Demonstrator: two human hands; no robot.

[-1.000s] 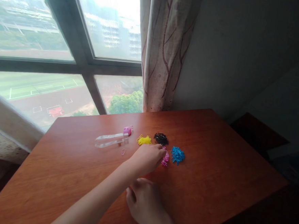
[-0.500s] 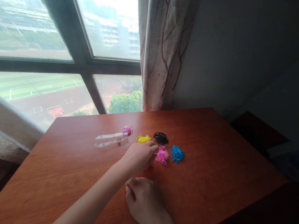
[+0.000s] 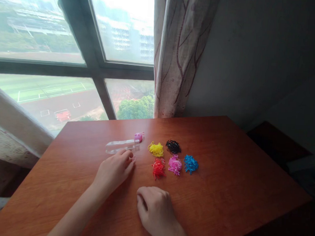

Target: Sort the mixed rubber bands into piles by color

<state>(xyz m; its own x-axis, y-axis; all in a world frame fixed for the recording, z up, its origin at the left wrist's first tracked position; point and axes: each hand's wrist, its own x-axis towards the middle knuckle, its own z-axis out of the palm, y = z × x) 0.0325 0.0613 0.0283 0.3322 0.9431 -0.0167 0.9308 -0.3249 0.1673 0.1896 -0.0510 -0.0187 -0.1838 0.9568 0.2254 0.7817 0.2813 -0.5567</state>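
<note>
My left hand (image 3: pixel 114 169) reaches over the table with thumb and forefinger closed at a small pink loop (image 3: pixel 134 159), which shows at the fingertips. Just beyond lies a clear plastic bottle (image 3: pixel 120 146) on its side. Curled on the table nearer to me is my right hand (image 3: pixel 156 208); what it holds, if anything, is hidden. To the right of my left hand are separate piles of small loop-like pieces: a red pile (image 3: pixel 158 169), a yellow pile (image 3: pixel 156 149), a black pile (image 3: pixel 173 146), a pink pile (image 3: pixel 175 165) and a blue pile (image 3: pixel 191 164).
A pink cap (image 3: pixel 138 137) sits by the bottle's mouth. The brown wooden table (image 3: pixel 223 180) meets a window at the back left, with a patterned curtain (image 3: pixel 174 61) hanging behind its far edge. A dark wall stands to the right.
My left hand has moved left from the red and pink piles to the single pink loop. That uncovers the red pile. My right hand stays curled in place; the view has shifted slightly.
</note>
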